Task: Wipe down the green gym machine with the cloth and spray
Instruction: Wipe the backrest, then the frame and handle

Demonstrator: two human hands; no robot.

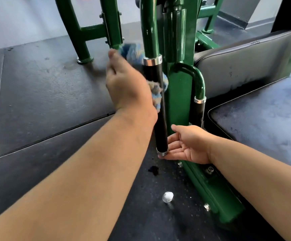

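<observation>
We look down at the green gym machine, with its painted upright post at the middle of the view. A long black handle grip hangs just in front of the post, with chrome collars at its top and bottom. The left hand reaches in from the lower left with its back towards us. It is wrapped round a bunched blue-and-white cloth, which it presses against the upper part of that grip. Cloth spills out above the fingers and below the heel of the hand, and both hand and cloth are motion-blurred. The right hand sits lower and well apart from the left. Its palm is turned up and its fingers are straight — it grips nothing, and the fingertips lie under the grip's chrome end cap. A shorter second grip hangs from a curved green tube just right of the post. Further right are a black padded backrest and a seat pad. The floor is dark rubber tile. A small white crumpled ball lies on it near the machine's bolted base rail — we cannot tell what the ball is. A dark smudge sits just beyond it.
</observation>
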